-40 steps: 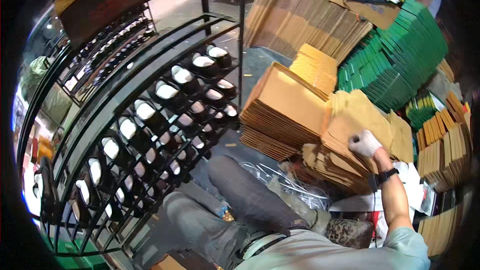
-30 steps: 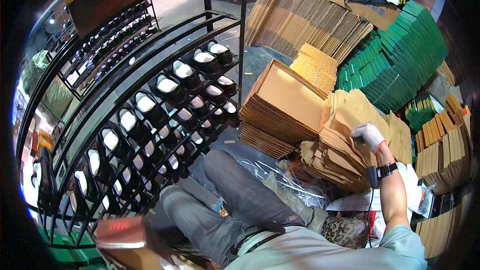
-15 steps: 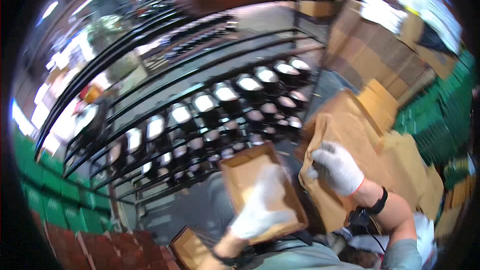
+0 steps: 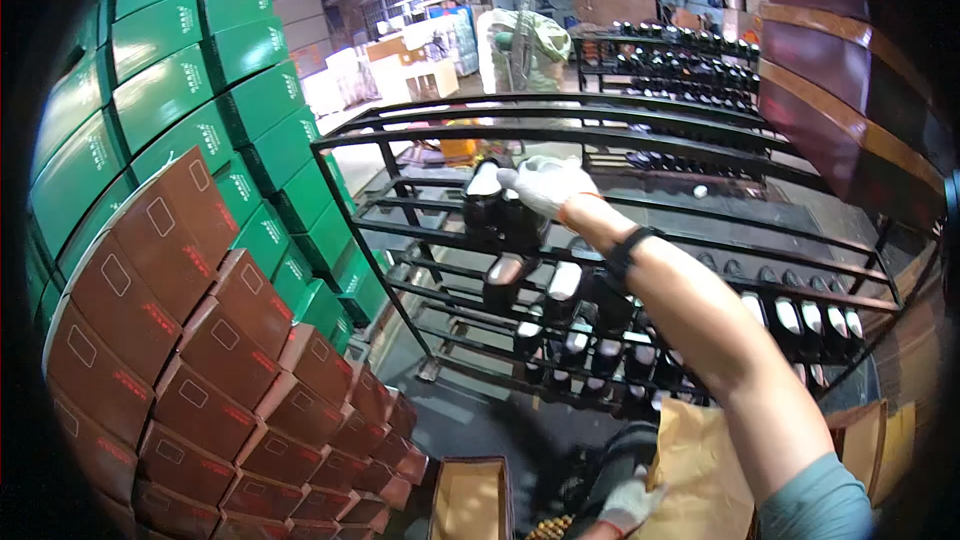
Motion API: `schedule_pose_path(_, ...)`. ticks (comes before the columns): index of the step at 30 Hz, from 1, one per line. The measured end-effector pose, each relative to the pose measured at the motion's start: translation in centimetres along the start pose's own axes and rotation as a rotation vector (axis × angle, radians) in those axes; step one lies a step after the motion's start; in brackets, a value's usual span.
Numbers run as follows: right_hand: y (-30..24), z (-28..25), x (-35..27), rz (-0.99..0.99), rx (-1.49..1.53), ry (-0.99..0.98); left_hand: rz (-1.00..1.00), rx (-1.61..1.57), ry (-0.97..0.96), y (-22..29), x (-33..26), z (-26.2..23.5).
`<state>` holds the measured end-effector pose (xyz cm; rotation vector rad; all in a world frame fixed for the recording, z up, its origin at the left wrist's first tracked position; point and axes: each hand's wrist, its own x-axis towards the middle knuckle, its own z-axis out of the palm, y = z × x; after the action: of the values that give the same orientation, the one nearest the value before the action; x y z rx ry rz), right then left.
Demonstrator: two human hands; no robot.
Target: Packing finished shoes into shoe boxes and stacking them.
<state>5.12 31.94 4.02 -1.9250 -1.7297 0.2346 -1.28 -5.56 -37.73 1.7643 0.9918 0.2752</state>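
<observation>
My right hand [image 4: 548,185], in a white glove, reaches out to the upper shelf of the black metal rack [image 4: 640,227]. Its fingers are closed at the top of a black shoe [image 4: 522,224], partly hidden under the glove. Beside that stands another black shoe [image 4: 482,206] with a pale insole. Low in view, my gloved left hand [image 4: 630,502] is closed on the edge of a sheet of brown paper [image 4: 705,455]. An open, lidless box [image 4: 470,500] with a tan inside lies to the left of that hand.
Stacked brown boxes [image 4: 225,370] and green boxes [image 4: 160,90] rise on the left. More black shoes [image 4: 575,340] fill the rack's lower shelves. Dark red cartons [image 4: 815,50] tower at the upper right, and a second shoe rack [image 4: 680,70] stands farther back.
The view has swung left toward the stacked boxes. My right hand has gone from the brown paper to a shoe on the rack; my left hand has moved from the open box to the paper.
</observation>
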Motion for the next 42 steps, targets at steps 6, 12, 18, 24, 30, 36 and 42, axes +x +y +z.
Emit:
schedule_pose_path(6,-8.9,6.4,6.2,0.516,-0.157,-0.188,0.122,0.010,0.288,-2.6,-1.7,-0.4)
schedule_pose_path(12,1.0,2.8,10.8,0.271,-0.183,-0.333,0.035,0.038,0.070,-5.0,1.3,0.1)
schedule_pose_path(18,11.1,-6.4,-1.2,0.168,-0.051,-0.211,-0.032,-0.365,0.221,-3.1,0.8,-7.5)
schedule_pose_path(24,17.1,-13.6,-29.3,0.252,-0.164,-0.117,-0.240,-0.778,0.206,-3.0,-0.7,-12.9)
schedule_pose_path(30,20.7,-9.9,-50.1,0.612,0.471,0.116,-0.061,-0.748,-0.008,6.0,-4.1,-14.4)
schedule_pose_path(36,20.1,-12.7,-50.5,0.314,0.219,0.145,-0.089,-0.410,-0.461,7.3,-3.0,7.5)
schedule_pose_path(42,20.9,-15.5,-43.4,-0.434,-0.639,-0.236,0.859,0.000,-0.296,14.2,-10.6,0.7)
